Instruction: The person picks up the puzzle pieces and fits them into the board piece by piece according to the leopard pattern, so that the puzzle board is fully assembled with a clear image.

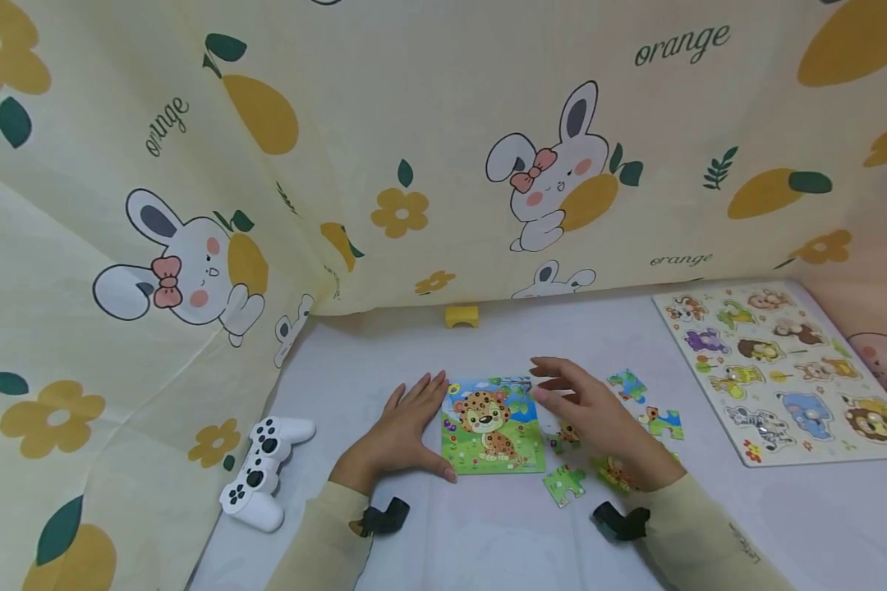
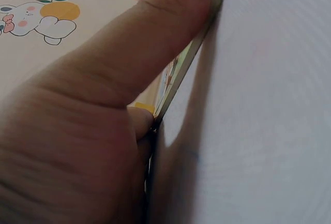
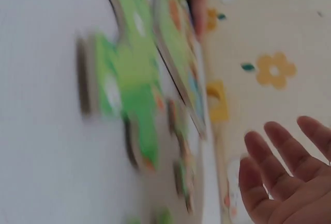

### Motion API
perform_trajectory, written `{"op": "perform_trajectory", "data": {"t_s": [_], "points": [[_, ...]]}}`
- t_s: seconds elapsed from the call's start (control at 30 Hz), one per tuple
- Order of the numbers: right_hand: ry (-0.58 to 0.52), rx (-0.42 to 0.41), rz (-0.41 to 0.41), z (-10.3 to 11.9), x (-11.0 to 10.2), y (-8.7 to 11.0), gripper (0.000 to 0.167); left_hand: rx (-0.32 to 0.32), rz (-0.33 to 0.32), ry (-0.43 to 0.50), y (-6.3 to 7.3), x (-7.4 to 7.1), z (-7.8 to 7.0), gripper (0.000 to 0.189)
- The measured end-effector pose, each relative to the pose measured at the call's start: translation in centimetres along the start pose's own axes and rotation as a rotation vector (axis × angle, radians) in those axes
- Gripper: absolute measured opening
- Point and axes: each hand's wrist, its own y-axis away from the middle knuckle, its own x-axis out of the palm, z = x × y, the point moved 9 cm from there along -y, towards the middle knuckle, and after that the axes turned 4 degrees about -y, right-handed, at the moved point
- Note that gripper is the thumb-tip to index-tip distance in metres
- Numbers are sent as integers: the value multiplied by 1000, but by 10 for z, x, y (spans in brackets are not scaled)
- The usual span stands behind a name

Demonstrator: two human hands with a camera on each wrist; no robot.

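A square puzzle board (image 1: 491, 427) with a spotted leopard picture lies flat on the white table. My left hand (image 1: 402, 431) is spread along its left edge, fingers at the upper corner and thumb at the lower one. In the left wrist view the thumb (image 2: 155, 32) lies against the board's edge. My right hand (image 1: 587, 410) hovers by the upper right corner, and in the right wrist view its fingers (image 3: 282, 169) are loosely bent with nothing between them. A green puzzle piece (image 1: 564, 484) lies off the lower right corner. Other loose pieces are partly hidden under the right hand.
Beyond the right hand lie a blue-green piece (image 1: 627, 385) and another piece (image 1: 664, 422). A large animal board (image 1: 791, 369) occupies the right side. At left sits a white game controller (image 1: 262, 472); a yellow block (image 1: 461, 316) stands by the printed cloth (image 1: 443, 164) at the back.
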Motion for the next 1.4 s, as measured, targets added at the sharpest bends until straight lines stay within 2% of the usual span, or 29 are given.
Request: {"op": "perform_trajectory", "data": {"t_s": [0.17,0.27,0.43,0.5,0.53,0.6,0.7,0.77,0.9,1.03,1.2,1.4], "points": [[-135,-19,-86,-7,-37,15,48,2,0,-3,0,1,1,153],[-237,-32,-133,-15,-58,25,52,3,3,5,0,0,0,153],[-469,-55,-220,-30,-87,36,59,1,4,14,0,0,-1,153],[-515,-57,-266,-36,-97,40,58,-1,5,12,0,0,-1,152],[-504,-55,-288,-39,-102,42,57,-2,5,10,0,0,-1,152],[-416,-21,-347,-46,-110,45,56,-4,5,5,0,1,0,152],[-220,70,-387,-62,-117,48,57,-6,4,4,0,1,0,153],[-91,147,-373,-73,-118,47,61,-5,1,5,0,1,0,153],[53,240,-287,-89,-112,43,76,-3,-1,-1,-1,1,1,153],[173,255,-232,-94,-106,37,80,0,-2,-7,-1,1,1,153],[340,231,-268,-90,-104,37,59,4,0,-2,-1,1,0,152],[365,237,-311,-87,-104,38,41,-4,6,-15,-1,2,1,153]]}}
